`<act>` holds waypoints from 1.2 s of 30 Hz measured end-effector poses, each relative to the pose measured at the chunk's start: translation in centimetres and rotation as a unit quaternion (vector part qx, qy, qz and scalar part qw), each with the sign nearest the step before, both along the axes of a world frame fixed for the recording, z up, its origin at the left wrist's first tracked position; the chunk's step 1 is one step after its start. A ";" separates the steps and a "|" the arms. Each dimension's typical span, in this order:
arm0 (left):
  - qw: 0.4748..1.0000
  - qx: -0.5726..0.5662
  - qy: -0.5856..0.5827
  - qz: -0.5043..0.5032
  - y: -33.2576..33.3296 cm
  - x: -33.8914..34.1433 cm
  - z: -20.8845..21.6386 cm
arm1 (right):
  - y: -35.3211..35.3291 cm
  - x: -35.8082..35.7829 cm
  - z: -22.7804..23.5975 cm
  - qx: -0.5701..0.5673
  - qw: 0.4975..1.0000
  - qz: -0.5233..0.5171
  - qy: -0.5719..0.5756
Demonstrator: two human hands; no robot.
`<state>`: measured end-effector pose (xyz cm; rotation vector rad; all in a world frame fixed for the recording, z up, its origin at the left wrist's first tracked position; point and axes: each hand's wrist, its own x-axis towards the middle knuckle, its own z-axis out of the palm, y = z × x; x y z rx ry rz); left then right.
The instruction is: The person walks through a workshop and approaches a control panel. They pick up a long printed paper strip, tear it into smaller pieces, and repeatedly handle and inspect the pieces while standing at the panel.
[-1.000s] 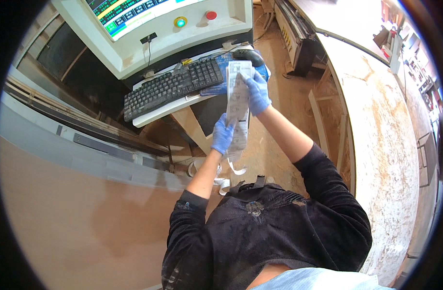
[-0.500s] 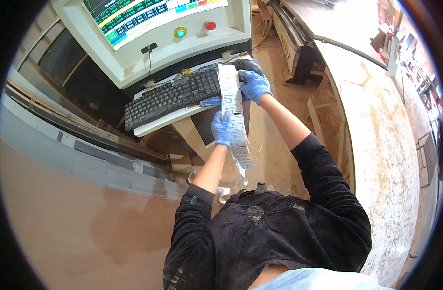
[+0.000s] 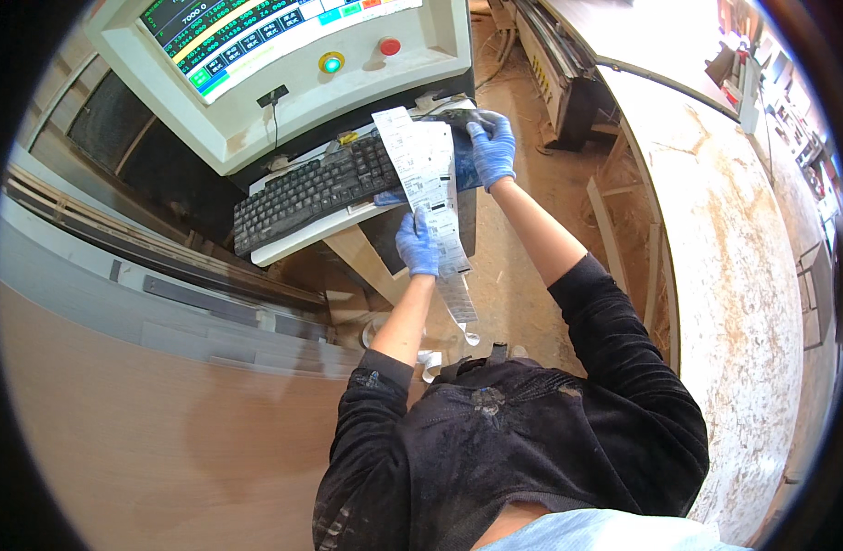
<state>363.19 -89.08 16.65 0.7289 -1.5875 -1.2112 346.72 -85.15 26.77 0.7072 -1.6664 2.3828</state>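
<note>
Long strips of white printed labels (image 3: 428, 179) hang from my left hand (image 3: 418, 242), which is closed round them with the thumb on top. Their upper ends fan apart into two strips in front of the keyboard, and the lower end trails down into a curl. My right hand (image 3: 493, 151), in a blue knit glove like the left, is beside the dark mouse (image 3: 458, 118), right of the labels. Its thumb and fingers are apart with nothing visible between them; whether it touches the mouse is unclear. The black keyboard (image 3: 311, 191) rests on a narrow white shelf (image 3: 274, 250).
Above the keyboard stands a machine console (image 3: 242, 138) with a lit screen (image 3: 256, 41), a glowing green button (image 3: 331, 63) and a red button (image 3: 390, 46). A long worn white table (image 3: 715, 275) runs along the right. Brown panels (image 3: 164, 395) lie at the left; sawdust covers the floor (image 3: 522, 257).
The label strips have spread into a fan, one top end swinging left over the keyboard. My right hand has moved slightly up and right, away from the labels. The screen's readout has changed.
</note>
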 end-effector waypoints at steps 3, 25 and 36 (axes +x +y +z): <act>1.000 0.004 -0.022 -0.002 0.1 -0.2 0.1 | 0.0 -0.6 -0.8 -0.041 0.999 -0.002 -0.003; 0.995 0.045 0.084 0.013 1.8 3.0 2.5 | 6.4 11.2 -4.3 0.222 0.947 0.233 0.004; 0.903 0.229 0.352 -0.092 4.8 5.4 5.8 | 7.3 12.6 -2.9 0.203 0.875 0.434 -0.070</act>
